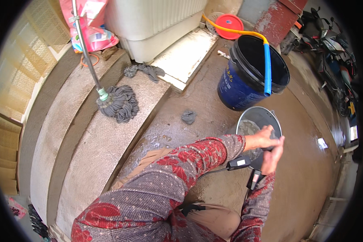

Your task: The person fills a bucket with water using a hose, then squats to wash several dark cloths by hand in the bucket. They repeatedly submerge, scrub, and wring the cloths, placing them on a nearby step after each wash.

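Both hands meet over a metal bucket point(244, 116) of murky water. My left hand point(262, 138) is closed on a dark grey wet cloth point(272, 139), which shows between the hands. My right hand point(272, 158) presses against the same cloth from the bucket's near right side; its fingers are partly hidden. Another crumpled grey cloth point(188, 116) lies on the wet floor left of the bucket. A large blue plastic bucket point(240, 86) stands just beyond, with a yellow and blue hose point(267, 68) hanging over its rim.
A string mop point(118, 104) rests on the stone steps point(109, 145) at left. Grey cloths point(151, 72) lie by a white ribbed tub point(157, 27). A red lid point(229, 26) is behind the blue bucket. Motorcycles point(332, 45) stand at upper right. Black devices point(239, 162) sit near my wrists.
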Tool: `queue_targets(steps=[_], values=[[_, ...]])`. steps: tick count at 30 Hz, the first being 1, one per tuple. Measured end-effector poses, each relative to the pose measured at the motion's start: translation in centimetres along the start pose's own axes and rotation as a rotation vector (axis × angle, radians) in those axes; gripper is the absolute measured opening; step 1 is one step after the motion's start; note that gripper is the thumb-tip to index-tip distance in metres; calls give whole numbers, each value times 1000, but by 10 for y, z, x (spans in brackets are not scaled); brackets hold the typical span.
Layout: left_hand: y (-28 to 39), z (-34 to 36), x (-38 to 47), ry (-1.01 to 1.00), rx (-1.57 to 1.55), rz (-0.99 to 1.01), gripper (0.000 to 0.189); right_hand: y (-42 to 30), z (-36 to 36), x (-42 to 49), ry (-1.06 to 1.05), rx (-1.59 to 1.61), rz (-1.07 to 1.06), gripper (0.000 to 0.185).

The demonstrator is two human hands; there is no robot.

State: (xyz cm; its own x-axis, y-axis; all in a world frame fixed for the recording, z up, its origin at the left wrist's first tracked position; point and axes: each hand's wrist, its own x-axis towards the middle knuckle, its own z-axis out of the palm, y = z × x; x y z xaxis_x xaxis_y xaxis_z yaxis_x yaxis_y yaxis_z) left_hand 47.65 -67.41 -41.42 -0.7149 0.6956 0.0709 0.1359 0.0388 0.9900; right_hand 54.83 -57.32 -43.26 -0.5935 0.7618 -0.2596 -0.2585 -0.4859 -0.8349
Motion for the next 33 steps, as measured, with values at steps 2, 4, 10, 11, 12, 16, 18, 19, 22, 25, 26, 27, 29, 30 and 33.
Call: queue_targets(steps=[2, 4, 10, 11, 12, 16, 18, 19, 22, 25, 26, 27, 29, 30, 33], values=[[12, -14, 1, -208, -131, 84, 67, -24, 5, -8, 23, -3, 57, 51], [27, -30, 0, -287, -116, 43, 68, -36, 18, -19, 106, -44, 28, 60], [47, -146, -3, -594, 121, 8, 71, -40, 34, -60, -124, -415, 9, 55], [37, -179, -13, -635, -2, -60, 67, -39, 31, -62, -147, -511, 16, 49], [27, -215, -23, -663, -28, -95, 63, -40, 26, -63, -199, -591, 70, 45], [-32, -354, -84, -226, 91, -371, 79, -48, 10, -53, -296, -947, 184, 33], [-67, -413, -116, -97, -75, -466, 81, -52, 5, -39, -327, -1125, 216, 34], [-89, -428, -125, 123, 40, -573, 78, -51, 4, -30, -354, -1193, 236, 36], [-146, -470, -143, 356, 378, -707, 81, -38, 8, 10, -543, -1530, 166, 44], [-177, -473, -157, 560, 847, -619, 82, -10, 13, 49, -806, -1922, 55, 51], [-181, -468, -162, 565, 898, -514, 83, 1, 13, 56, -891, -2102, 24, 53], [-182, -462, -168, 566, 944, -452, 84, 11, 13, 61, -967, -2118, 62, 57], [-178, -453, -175, 505, 1017, -400, 87, 32, 19, 72, -1100, -2264, 105, 65], [-176, -449, -179, 434, 1045, -415, 88, 43, 21, 76, -1167, -2257, 80, 66], [-175, -449, -180, 386, 985, -446, 91, 78, 28, 88, -1314, -2275, 88, 71]])
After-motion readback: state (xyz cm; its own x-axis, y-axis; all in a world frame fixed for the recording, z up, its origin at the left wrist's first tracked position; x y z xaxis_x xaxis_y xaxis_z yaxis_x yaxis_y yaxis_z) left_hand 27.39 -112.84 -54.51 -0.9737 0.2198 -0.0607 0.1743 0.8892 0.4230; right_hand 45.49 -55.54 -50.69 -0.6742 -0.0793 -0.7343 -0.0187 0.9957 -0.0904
